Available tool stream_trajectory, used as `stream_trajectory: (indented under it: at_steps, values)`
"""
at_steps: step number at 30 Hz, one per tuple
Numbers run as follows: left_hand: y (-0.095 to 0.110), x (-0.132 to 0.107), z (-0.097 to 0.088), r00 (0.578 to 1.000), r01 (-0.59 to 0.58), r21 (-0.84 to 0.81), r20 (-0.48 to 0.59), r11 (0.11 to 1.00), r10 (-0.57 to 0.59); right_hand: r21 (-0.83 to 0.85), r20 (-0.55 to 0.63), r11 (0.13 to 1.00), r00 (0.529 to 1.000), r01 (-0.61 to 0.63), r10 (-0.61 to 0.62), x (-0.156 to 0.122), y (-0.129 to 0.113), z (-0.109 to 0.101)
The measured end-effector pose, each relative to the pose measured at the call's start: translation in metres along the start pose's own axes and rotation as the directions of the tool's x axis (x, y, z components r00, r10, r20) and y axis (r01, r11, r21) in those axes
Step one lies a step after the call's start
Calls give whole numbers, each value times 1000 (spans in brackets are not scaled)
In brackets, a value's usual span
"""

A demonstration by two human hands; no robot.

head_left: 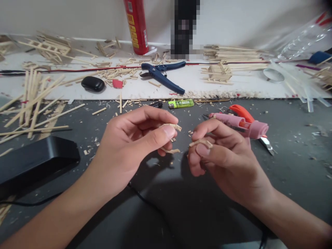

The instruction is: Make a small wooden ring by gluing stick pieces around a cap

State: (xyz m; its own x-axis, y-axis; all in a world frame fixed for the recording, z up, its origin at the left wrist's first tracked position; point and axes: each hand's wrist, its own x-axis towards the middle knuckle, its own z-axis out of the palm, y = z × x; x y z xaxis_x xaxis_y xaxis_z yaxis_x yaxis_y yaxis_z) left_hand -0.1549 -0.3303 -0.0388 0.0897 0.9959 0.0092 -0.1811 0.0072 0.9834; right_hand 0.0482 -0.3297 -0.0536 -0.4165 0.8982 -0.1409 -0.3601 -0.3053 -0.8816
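Between the thumb and forefinger of my left hand (137, 141) is a small pale wooden piece (176, 127). A second thin curved strip (171, 150) pokes out below, by the lower fingers of that hand; whether the two are joined is hidden. My right hand (223, 148) pinches a short curved wooden piece (201, 142) under its thumb. The two hands face each other over the dark table, a small gap apart. Behind my right hand lies a pink glue gun (233, 122), beside orange-handled pliers (241, 114).
Blue cutters (163, 76), a green lighter (181, 103) and a black mouse-like object (92, 83) lie farther back. Loose sticks (33, 100) pile at the left near a black box (38, 166). A red can (137, 27) stands at the wall. A black cable (150, 204) crosses the front.
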Motion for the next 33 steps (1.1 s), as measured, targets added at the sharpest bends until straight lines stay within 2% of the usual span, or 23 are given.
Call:
stream_trajectory:
  at_steps: [4, 11, 21, 27, 33]
  values:
    - [1, -1, 0, 1000, 1, -4, -12, 1000, -1, -50, -20, 990, 991, 130, -132, -1, -2, 2]
    - [0, -3, 2, 1000, 28, 25, 10, 999, -29, -113, -116, 968, 965, 224, -236, 1, 3, 5]
    - [-2, -3, 3, 999, 39, 21, 13, 999, -39, -95, -84, 973, 972, 212, -220, 3, 7, 7]
    - [-3, -4, 3, 999, 29, 32, 21, 999, -30, -49, 0, 967, 968, 251, -251, 2, 7, 9]
    - [-3, -4, 2, 1000, 23, 55, 7, 998, -23, -62, -12, 962, 964, 265, -267, 1, 8, 8]
